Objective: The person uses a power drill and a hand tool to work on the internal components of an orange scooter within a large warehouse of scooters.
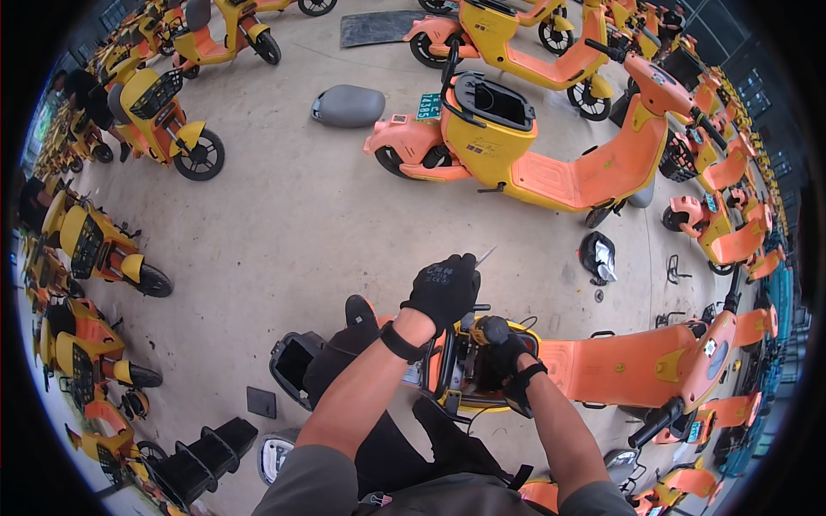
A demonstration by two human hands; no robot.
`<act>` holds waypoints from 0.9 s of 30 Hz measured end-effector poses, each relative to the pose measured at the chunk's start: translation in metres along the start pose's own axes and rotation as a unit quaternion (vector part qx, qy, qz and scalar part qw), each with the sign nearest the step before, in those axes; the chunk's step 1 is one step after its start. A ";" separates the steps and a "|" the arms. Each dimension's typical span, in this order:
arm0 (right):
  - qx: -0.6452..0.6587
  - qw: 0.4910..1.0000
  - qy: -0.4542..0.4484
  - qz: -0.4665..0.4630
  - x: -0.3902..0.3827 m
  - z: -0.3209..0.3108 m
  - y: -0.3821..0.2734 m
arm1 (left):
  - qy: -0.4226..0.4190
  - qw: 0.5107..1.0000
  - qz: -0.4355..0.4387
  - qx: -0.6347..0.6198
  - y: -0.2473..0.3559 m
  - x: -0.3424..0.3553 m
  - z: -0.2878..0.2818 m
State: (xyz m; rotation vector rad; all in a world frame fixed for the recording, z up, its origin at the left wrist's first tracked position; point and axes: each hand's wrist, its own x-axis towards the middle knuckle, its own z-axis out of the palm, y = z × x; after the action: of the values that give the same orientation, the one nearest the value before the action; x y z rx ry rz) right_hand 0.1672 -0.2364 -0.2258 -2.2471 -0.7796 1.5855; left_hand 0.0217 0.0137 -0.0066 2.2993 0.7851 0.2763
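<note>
My left hand (441, 292), in a black glove, is raised over the rear of an orange and yellow scooter (602, 370). It is closed around a slender, pale metal rod (487, 255) that sticks out to the upper right; its exact kind is unclear. Lower and to the right, my gloved right hand (509, 361) grips a yellow and black power drill (490, 332). The drill is above the scooter's uncovered seat compartment (492, 378), whose inside is partly hidden by my hand. A thin dark cable (527, 325) loops beside the compartment.
Another scooter (516, 155) stands ahead with its seat compartment uncovered, a grey seat (348, 106) on the floor behind it. A black bag (597, 258) lies right. Black bins (202, 460) and a dark flat square (261, 402) are at lower left. Parked scooters (95, 241) line both sides.
</note>
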 end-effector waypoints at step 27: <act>-0.096 0.995 0.022 -0.002 -0.051 -0.015 -0.073 | 0.021 1.000 0.009 0.006 -0.002 -0.001 0.003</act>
State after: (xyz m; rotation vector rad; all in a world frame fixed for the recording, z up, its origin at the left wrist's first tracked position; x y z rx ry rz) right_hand 0.1488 -0.2055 -0.1434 -2.4022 -0.9606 1.5126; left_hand 0.0210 0.0122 -0.0102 2.3190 0.7886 0.3301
